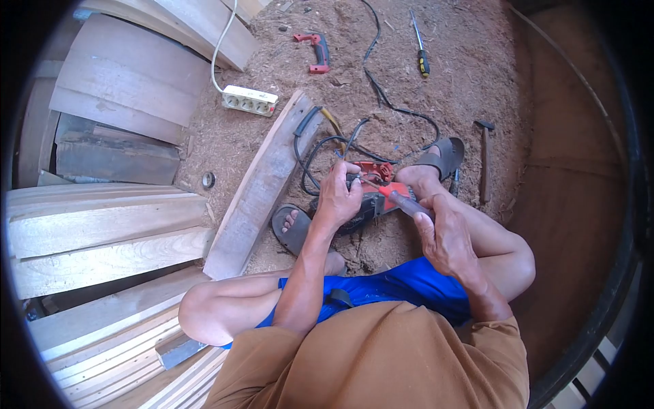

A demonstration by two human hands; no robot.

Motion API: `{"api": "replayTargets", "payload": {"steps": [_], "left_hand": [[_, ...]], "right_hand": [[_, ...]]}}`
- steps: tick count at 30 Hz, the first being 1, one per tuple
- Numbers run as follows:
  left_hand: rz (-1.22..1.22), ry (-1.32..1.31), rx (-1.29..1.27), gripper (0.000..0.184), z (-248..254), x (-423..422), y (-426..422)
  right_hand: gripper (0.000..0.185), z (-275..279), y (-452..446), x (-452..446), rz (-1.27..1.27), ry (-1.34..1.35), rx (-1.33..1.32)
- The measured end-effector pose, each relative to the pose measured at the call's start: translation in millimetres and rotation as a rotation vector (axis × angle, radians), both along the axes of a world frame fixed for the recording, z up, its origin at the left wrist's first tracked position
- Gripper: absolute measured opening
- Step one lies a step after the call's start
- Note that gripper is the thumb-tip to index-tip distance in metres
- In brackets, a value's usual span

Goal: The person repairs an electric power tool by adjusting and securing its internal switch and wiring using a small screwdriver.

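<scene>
A red-and-black power tool (373,204) lies on the ground between my feet, with part of its inside showing at the far end. My right hand (448,238) is closed around the handle of a screwdriver (407,202), red at the neck and see-through behind. Its shaft points left to the tool's open end, close by my left fingertips. My left hand (339,198) is pinched at that end, beside the black cable (304,170); what the fingers hold is too small to make out.
Sawdust covers the ground. A red-and-black handle shell (320,53), a second screwdriver (422,60), a hammer (485,160) and a tape roll (208,180) lie about. A power strip (249,101) sits by a long plank (255,194). Stacked boards (109,221) fill the left side.
</scene>
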State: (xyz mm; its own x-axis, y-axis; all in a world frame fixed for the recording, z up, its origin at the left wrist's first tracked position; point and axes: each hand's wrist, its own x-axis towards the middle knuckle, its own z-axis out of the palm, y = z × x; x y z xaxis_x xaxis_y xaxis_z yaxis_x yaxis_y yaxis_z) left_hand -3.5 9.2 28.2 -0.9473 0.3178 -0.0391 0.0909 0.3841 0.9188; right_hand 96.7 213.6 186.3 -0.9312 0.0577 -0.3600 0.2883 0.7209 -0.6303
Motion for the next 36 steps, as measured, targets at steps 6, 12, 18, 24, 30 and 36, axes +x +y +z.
{"api": "replayTargets", "payload": {"steps": [6,12,18,24,30,36], "left_hand": [[-0.029,0.030,-0.030,0.027,4.4,0.0,1.2],[-0.054,-0.027,-0.003,0.026,7.5,0.4,2.1],[-0.049,0.009,0.001,0.025,10.0,0.0,1.8],[-0.048,-0.009,0.033,0.024,14.0,1.6,4.3],[-0.045,0.001,0.042,0.025,8.7,1.8,3.3],[-0.019,0.000,0.031,0.026,-3.0,0.5,-0.4]], "right_hand": [[0.032,-3.8,2.6,3.4,0.131,0.301,0.032],[0.018,1.9,3.0,-4.8,-0.089,0.122,-0.097],[0.015,9.9,1.3,-6.3,-0.080,0.143,-0.046],[0.017,0.4,6.1,3.5,0.041,0.275,-0.042],[0.021,5.2,0.9,0.0,-0.146,0.017,-0.098],[0.029,5.7,-4.5,0.5,-0.071,0.133,-0.072]]}}
